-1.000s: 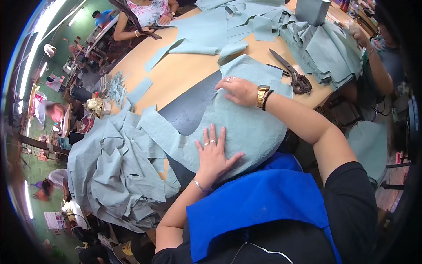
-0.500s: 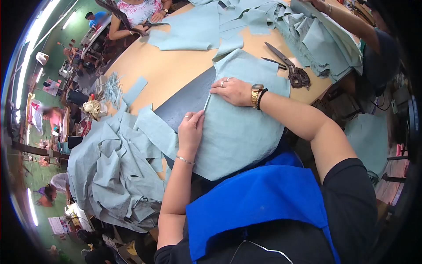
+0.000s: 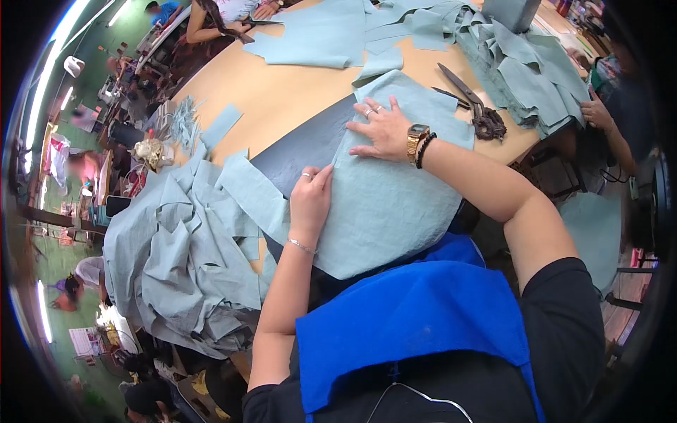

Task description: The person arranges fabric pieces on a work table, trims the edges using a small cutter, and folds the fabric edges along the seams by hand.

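A light blue-green fabric panel (image 3: 395,211) lies in front of me, over a dark sheet (image 3: 307,144) and the table's near edge. My left hand (image 3: 311,199) pinches the panel's left edge between thumb and fingers. Higher up that edge, my right hand (image 3: 384,132) rests flat on the cloth with its fingers spread. Just right of the panel's top lie large black-bladed shears (image 3: 474,102) with wrapped handles. A smaller dark pointed tool (image 3: 451,96) is beside them, partly over the cloth.
Crumpled fabric (image 3: 187,261) hangs at the left, and more cut cloth (image 3: 529,74) is heaped at the right. Thin fabric strips (image 3: 185,120) lie at the table's left edge. Across the table, a person's hand (image 3: 238,28) is by scissors; another person's hand (image 3: 598,114) is at the right.
My right hand has gone from gripping the panel's edge to lying spread on it. My left hand keeps its pinch. The person at the right has lowered an arm from the fabric heap.
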Tool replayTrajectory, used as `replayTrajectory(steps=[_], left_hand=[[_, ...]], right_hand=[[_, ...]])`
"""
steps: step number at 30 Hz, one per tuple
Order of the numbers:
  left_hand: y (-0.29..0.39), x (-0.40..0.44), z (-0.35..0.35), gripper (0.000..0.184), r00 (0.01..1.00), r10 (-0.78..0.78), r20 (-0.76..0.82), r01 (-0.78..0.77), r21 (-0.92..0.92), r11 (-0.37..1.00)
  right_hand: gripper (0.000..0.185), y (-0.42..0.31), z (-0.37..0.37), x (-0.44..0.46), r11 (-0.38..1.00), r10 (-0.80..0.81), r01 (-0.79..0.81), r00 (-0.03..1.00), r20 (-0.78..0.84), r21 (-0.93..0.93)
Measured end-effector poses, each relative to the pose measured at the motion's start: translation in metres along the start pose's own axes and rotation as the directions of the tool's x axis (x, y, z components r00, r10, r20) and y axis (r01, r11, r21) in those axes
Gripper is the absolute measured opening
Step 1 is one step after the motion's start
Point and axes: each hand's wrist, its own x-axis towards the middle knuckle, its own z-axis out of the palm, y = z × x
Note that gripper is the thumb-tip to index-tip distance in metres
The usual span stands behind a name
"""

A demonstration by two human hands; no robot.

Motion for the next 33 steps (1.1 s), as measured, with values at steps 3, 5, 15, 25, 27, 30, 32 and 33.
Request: replayTrajectory(steps=[3, 5, 15, 25, 27, 30, 32, 33], left_hand=[[0.0, 0.002, -0.003, 0.014, 1.0, -0.001, 0.0, 0.001, -0.01, 1.0], [0.002, -0.001, -0.013, 0.014, 0.997, -0.055, 0.051, 0.057, -0.029, 0.998], [-0.006, -0.036, -0.049, 0.011, 0.996, 0.037, 0.081, -0.058, 0.274, 0.96], [-0.01, -0.031, -0.063, 0.013, 0.975, -0.023, 0.219, -0.042, 0.287, 0.957], [-0.021, -0.03, -0.074, 0.014, 0.953, -0.074, 0.294, -0.012, 0.282, 0.959], [-0.028, -0.028, -0.09, 0.013, 0.918, -0.106, 0.383, -0.023, 0.317, 0.948], [-0.033, -0.029, -0.096, 0.013, 0.909, -0.063, 0.412, -0.088, 0.338, 0.937], [-0.035, -0.03, -0.097, 0.013, 0.914, -0.028, 0.405, -0.122, 0.34, 0.932]], right_hand=[[0.058, -0.022, 0.005, -0.001, 0.967, -0.179, 0.182, 0.983, -0.035, 0.18], [0.056, -0.04, 0.012, -0.009, 0.915, -0.259, 0.254, 0.965, -0.026, 0.314], [0.075, -0.066, -0.01, -0.019, 0.973, -0.203, 0.185, 0.971, 0.128, 0.14], [0.072, -0.091, 0.021, -0.014, 0.915, -0.288, 0.278, 0.957, -0.009, 0.293], [0.072, -0.092, 0.019, -0.017, 0.923, -0.278, 0.268, 0.961, -0.004, 0.277], [0.073, -0.096, 0.01, -0.017, 0.933, -0.28, 0.267, 0.96, 0.02, 0.243], [0.074, -0.101, 0.001, -0.016, 0.939, -0.284, 0.26, 0.955, 0.081, 0.226], [0.075, -0.103, -0.002, -0.015, 0.942, -0.283, 0.255, 0.953, 0.111, 0.217]])
